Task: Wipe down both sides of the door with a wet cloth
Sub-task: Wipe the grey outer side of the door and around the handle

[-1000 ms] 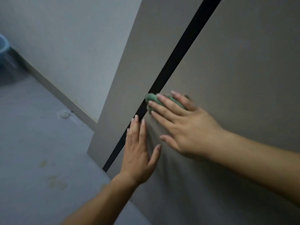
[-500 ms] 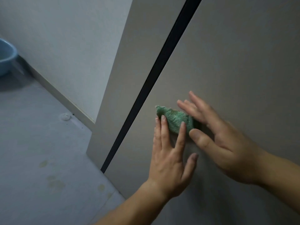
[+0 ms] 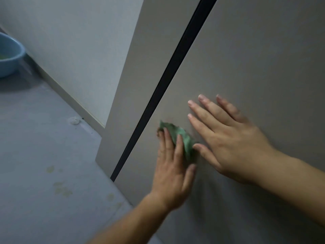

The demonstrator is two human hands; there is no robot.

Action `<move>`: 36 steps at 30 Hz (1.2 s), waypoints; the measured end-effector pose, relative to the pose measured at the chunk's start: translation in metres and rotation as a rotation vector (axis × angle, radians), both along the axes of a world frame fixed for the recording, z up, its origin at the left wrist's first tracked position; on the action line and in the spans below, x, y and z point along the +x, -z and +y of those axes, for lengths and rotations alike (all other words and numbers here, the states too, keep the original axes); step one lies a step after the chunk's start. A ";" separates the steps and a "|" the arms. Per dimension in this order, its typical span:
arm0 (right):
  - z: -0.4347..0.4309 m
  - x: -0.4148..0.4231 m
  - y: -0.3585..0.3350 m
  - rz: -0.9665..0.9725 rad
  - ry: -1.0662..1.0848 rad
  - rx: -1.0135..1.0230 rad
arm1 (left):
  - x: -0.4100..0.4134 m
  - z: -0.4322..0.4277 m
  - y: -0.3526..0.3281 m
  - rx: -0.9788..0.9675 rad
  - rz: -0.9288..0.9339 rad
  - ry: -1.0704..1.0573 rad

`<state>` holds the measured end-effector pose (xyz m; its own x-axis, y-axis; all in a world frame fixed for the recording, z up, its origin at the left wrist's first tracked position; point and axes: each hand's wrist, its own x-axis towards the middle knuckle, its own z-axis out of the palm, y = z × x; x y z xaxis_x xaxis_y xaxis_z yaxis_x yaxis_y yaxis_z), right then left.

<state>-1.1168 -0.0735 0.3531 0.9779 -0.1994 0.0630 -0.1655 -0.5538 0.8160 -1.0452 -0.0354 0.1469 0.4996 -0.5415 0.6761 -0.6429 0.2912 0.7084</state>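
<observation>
The grey door [image 3: 255, 59] fills the right half of the view, with a black vertical strip [image 3: 168, 73] running down it. A small green cloth [image 3: 182, 137] lies flat against the door, just right of the strip and low down. My left hand [image 3: 172, 173] presses the cloth to the door with its fingers stretched over it. My right hand [image 3: 232, 143] rests flat on the bare door to the right of the cloth, fingers spread. Its thumb tip is at the cloth's right edge.
A blue basin [image 3: 8, 57] stands on the grey floor [image 3: 44, 147] at the far left, next to the white wall [image 3: 84, 41]. A small white door stopper [image 3: 74, 120] sits on the floor by the skirting. Faint yellowish stains mark the floor near the door's bottom edge.
The cloth has passed from under my right hand to under my left hand. My right hand has lifted off it and moved right; the cloth now sits lower on the door.
</observation>
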 end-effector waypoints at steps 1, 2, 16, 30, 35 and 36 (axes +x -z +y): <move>-0.001 -0.002 0.001 -0.011 -0.007 -0.002 | -0.025 0.008 0.013 -0.002 -0.072 0.053; -0.001 -0.003 0.002 -0.011 -0.009 -0.007 | -0.047 0.014 0.023 -0.011 -0.093 0.089; -0.005 0.000 0.018 0.081 -0.014 -0.242 | -0.039 -0.017 0.014 0.002 0.168 -0.127; 0.001 0.035 0.065 0.086 0.012 -0.209 | -0.055 -0.007 0.066 0.099 0.297 -0.068; -0.007 0.039 0.069 0.046 -0.027 -0.173 | 0.044 -0.022 0.072 0.120 0.355 -0.120; -0.008 0.039 0.070 0.035 -0.037 -0.158 | 0.081 -0.026 0.069 0.143 0.423 -0.165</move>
